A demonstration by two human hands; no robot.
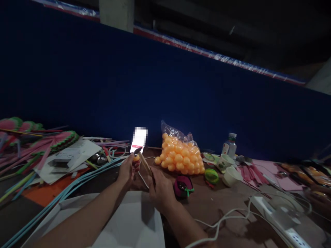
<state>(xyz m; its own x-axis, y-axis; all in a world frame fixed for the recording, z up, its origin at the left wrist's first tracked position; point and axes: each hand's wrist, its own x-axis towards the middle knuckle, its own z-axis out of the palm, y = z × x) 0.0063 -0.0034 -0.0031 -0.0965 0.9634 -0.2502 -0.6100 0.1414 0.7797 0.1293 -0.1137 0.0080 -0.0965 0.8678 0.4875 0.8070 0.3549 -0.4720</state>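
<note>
My left hand [126, 172] holds a small orange ball [136, 157] between its fingertips. My right hand [161, 187] is closed around a slim tool [144, 163] with a light, wood-like handle and a dark pointed tip; its exact kind is unclear. The dark tip is right by the ball, but whether they touch cannot be made out. Just behind the fingers stands a lit phone [137, 148], its screen mostly blurred. A clear plastic bag [178, 155] full of similar orange balls sits to the right. Below my forearms is a white box or sheet [131, 224].
Right of the bag are a purple round item [181, 186], a green striped ball [211, 176], paper cups [231, 176] and a bottle [229, 146]. White cables run to a power strip [279, 224]. Blue strips [74, 184] and papers [74, 156] lie left. A person's hand [320, 198] shows far right.
</note>
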